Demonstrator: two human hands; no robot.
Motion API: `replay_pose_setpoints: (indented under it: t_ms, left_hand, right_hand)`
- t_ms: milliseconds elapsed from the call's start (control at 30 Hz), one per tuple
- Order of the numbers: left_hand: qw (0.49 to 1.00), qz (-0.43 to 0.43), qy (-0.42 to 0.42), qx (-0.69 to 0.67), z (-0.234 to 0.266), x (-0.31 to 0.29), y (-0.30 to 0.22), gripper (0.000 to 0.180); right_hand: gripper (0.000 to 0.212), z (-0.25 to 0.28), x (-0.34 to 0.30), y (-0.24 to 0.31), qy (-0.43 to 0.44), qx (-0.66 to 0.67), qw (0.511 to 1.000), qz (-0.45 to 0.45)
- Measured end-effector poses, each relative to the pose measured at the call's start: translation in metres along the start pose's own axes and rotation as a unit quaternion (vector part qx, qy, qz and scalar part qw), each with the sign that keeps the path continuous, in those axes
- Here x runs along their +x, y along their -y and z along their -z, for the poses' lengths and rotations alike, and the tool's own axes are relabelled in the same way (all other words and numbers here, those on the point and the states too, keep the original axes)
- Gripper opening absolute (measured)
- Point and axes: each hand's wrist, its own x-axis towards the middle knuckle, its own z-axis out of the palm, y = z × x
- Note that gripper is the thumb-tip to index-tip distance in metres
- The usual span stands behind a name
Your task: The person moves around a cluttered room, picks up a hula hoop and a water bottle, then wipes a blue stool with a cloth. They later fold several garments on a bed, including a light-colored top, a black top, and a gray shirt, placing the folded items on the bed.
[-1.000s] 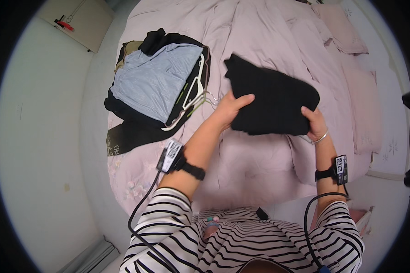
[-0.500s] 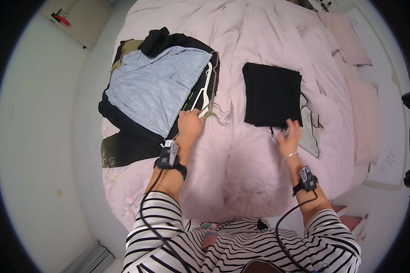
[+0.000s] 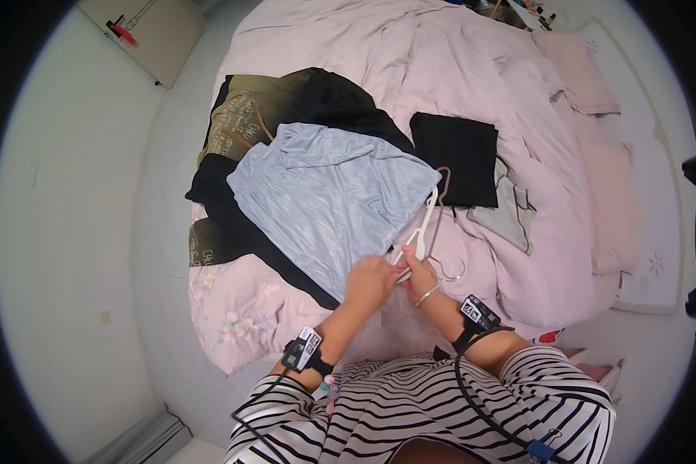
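Note:
A light blue ribbed garment (image 3: 325, 197) lies on a pile of black and olive clothes, a white clothes hanger (image 3: 428, 224) along its right edge. Next to that one is a brown clothes hanger (image 3: 445, 184), and bare metal hooks (image 3: 458, 271) stick out beside my right hand (image 3: 421, 277). Its fingers are closed round the bunch of hangers near their necks. My left hand (image 3: 370, 282) is closed too and meets the right one at the hangers; its fingertips are partly hidden.
Just behind the hangers lies a folded black garment (image 3: 456, 158), partly over a grey garment (image 3: 510, 209). Pink pillows (image 3: 607, 197) line the right side of the pink bedding (image 3: 348, 39). Cables run from the straps on both my forearms.
The blue garment, black clothes and hangers have shifted right and nearer me, close against the folded black garment. My right hand has left that folded garment and joined my left at the hangers.

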Motion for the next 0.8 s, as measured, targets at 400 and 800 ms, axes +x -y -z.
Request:
replay_pose_setpoints:
  t_ms: [400, 800]
  left_hand:
    - [0.947, 0.031, 0.223, 0.23, 0.002, 0.014, 0.008, 0.043]
    - [0.953, -0.137, -0.255, 0.093, 0.192, 0.046, -0.155, 0.026]
  right_hand:
    - [0.031, 0.029, -0.023, 0.002, -0.006, -0.071, 0.988, 0.138]
    - [0.027, 0.051, -0.001, 0.01, -0.185, -0.392, 0.859, 0.272]
